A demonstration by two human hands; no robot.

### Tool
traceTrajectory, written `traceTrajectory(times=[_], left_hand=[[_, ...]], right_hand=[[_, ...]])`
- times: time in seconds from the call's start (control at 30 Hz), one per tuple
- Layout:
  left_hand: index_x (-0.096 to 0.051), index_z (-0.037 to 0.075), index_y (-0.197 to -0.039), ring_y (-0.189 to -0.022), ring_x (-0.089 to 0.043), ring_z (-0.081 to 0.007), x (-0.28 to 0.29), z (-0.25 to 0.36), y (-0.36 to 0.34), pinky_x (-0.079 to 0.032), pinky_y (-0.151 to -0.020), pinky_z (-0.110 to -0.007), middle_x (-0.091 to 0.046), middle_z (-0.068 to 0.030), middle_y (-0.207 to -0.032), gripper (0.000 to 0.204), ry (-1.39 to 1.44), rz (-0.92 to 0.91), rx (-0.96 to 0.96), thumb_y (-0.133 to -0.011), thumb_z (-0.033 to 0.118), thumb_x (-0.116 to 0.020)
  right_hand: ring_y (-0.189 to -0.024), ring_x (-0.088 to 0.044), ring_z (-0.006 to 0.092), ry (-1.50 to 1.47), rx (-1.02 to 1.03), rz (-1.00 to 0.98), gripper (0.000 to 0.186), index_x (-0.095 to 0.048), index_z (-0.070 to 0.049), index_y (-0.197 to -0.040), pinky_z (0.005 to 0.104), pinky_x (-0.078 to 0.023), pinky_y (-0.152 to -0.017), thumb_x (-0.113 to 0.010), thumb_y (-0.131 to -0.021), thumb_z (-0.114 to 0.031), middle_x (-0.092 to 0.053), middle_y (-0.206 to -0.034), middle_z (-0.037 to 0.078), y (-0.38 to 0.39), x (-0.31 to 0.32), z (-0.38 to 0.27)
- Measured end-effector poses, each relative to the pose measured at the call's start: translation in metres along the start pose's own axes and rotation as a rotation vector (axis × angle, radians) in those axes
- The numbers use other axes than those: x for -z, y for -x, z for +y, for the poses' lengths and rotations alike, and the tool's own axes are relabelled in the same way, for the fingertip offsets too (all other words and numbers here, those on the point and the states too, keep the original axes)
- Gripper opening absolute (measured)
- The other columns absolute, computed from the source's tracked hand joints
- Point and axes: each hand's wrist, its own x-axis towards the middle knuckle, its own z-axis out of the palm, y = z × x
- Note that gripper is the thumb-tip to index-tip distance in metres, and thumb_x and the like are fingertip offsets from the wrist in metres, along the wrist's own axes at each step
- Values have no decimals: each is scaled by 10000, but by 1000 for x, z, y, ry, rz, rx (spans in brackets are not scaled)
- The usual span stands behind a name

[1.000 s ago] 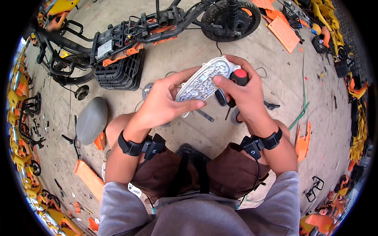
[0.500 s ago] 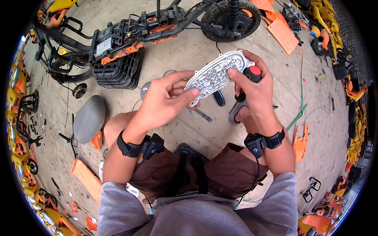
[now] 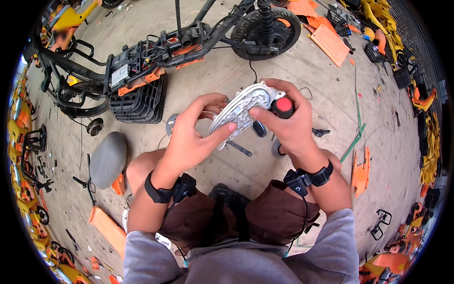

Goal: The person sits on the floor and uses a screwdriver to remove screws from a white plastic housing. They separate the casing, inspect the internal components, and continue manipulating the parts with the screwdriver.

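Note:
Between my hands, tilted above the floor, is an oval part [image 3: 240, 112] with a white rim and a silvery, patterned face; its exact kind is unclear. My left hand [image 3: 195, 135] grips its lower left end, thumb on the face and fingers behind. At the upper right end, my right hand [image 3: 292, 124] is closed around it with the thumb pressed on the face. Tucked in that same hand is a tool handle, likely a screwdriver's [image 3: 283, 107], black with a red end; the palm hides the rest. On the floor beyond lie a dark oblong piece [image 3: 259, 128] and a flat strip [image 3: 239, 148].
A stripped two-wheeler frame [image 3: 161, 59] lies across the floor ahead, with a black crate [image 3: 139, 102] against it. At left rests a grey seat [image 3: 108, 160]. Orange panels [image 3: 329, 45] and a green strap [image 3: 353, 142] lie to the right. Piled yellow parts line both sides.
Both hands have shifted slightly left and lower in view with the oval part. Its face has turned more edge-on, showing more rim. My view has shifted a little.

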Motion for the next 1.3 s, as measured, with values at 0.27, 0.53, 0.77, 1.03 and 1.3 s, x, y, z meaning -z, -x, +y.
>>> traceTrajectory(times=[0.27,0.53,0.77,1.03,1.3], left_hand=[[-625,-30,-1175,-969,-674,-178,-2,10,4,-511,-889,-313,-709,-131,-1023,368,100,-48,135,-853,99,-747],[-616,-68,-1171,-947,-661,-129,-4,16,2,-522,-859,-279,-714,-127,-1044,308,217,-76,273,-906,69,-694],[-618,-78,-1153,-877,-659,-101,3,9,-1,-538,-756,-236,-714,-133,-1026,267,491,-55,370,-925,51,-667],[-617,-85,-1150,-849,-674,-106,3,7,-2,-544,-721,-223,-718,-136,-1018,263,540,-46,391,-925,42,-663],[-614,-87,-1160,-865,-672,-106,2,9,-2,-550,-736,-225,-716,-137,-1020,274,521,-58,421,-925,45,-665]], right_hand=[[-906,-620,91,61,49,-90,488,-628,-18,-1179,252,-507,-812,-845,-756,-128,-692,-1004,54,4,0,4],[-862,-607,76,79,66,-142,546,-602,-25,-1233,242,-505,-771,-840,-748,-107,-681,-963,45,3,-3,11],[-786,-549,32,-111,-126,-256,668,-494,-39,-1381,194,-463,-687,-758,-768,0,-634,-907,-4,4,1,-5],[-604,-528,32,-155,-103,-216,700,-442,-46,-1426,174,-375,-493,-716,-783,-1,-639,-903,34,3,-2,-3],[-786,-520,19,-146,-135,-236,641,-482,-20,-1382,180,-439,-673,-738,-795,12,-626,-889,-4,4,2,-4]])
